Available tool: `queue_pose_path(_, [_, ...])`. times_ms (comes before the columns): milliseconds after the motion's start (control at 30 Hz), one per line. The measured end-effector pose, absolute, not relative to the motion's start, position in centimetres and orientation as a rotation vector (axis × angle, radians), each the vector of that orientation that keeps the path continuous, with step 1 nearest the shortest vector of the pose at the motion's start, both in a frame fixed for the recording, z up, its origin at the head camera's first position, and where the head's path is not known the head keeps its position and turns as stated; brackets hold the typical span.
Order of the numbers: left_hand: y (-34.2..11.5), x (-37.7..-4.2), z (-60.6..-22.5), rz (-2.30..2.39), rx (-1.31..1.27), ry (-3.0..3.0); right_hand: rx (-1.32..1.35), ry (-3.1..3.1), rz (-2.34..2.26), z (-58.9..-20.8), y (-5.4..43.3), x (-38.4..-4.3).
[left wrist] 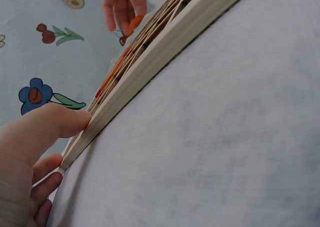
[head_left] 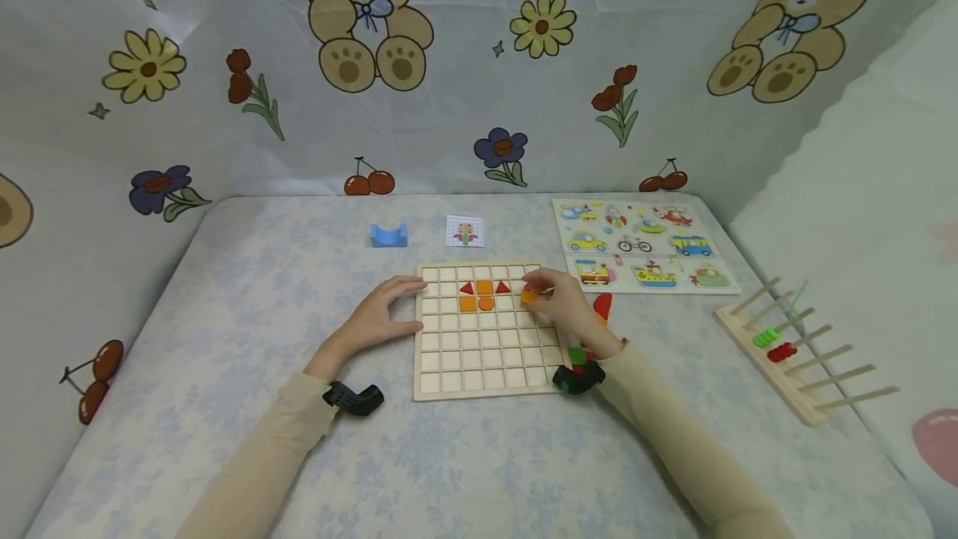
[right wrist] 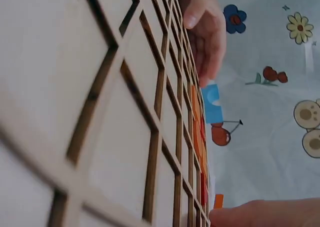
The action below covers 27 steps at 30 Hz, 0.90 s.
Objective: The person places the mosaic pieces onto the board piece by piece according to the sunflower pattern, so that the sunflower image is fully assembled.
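Note:
A wooden grid board (head_left: 449, 360) lies on the table. In its upper rows sit red triangle tiles (head_left: 502, 287), orange square tiles (head_left: 484, 287) and an orange round tile (head_left: 486, 304). My left hand (head_left: 377, 314) rests against the board's left edge, thumb and fingers spread; in the left wrist view its thumb (left wrist: 70, 122) touches the rim. My right hand (head_left: 563, 304) pinches an orange tile (head_left: 529, 296) over the board's upper right. Fingers partly cover that tile, so its full shape is hidden. In the right wrist view the tile (right wrist: 218, 201) shows edge-on at the fingertips.
Behind the board are a blue holder (head_left: 389, 236) and a small pattern card (head_left: 465, 231). A vehicle picture board (head_left: 621, 252) lies at the back right, a pegged wooden rack (head_left: 778, 368) at the right. Several coloured pieces (head_left: 603, 304) lie partly under the right arm.

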<state>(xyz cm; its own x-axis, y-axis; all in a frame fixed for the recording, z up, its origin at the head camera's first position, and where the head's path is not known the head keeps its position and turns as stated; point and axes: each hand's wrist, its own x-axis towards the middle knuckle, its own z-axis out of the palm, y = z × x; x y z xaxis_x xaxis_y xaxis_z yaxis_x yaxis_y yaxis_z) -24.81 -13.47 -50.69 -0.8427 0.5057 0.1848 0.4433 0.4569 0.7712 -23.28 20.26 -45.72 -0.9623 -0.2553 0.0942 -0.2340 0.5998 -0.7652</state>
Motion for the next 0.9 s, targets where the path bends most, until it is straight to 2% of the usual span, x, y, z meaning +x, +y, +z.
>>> queue_pose_path(133, [-13.3, -24.7, -50.6, 1.357, 0.852, 2.617, -0.516, 2.692, -1.307, -46.2, 18.4, -23.9])
queue_pose_path(433, [-13.4, -24.7, -50.6, 1.345, 0.867, 2.639, -0.535, 2.704, -1.332, -46.6, 17.1, -23.8])
queue_pose_path(700, [-13.3, -24.7, -50.5, 1.334, 0.872, 2.647, -0.553, 2.681, -1.337, -46.0, 18.9, -22.7])
queue_pose_path(900, [-13.3, -24.7, -50.5, 1.343, 0.862, 2.633, -0.474, 2.75, -1.341, -45.8, 22.3, -21.6])
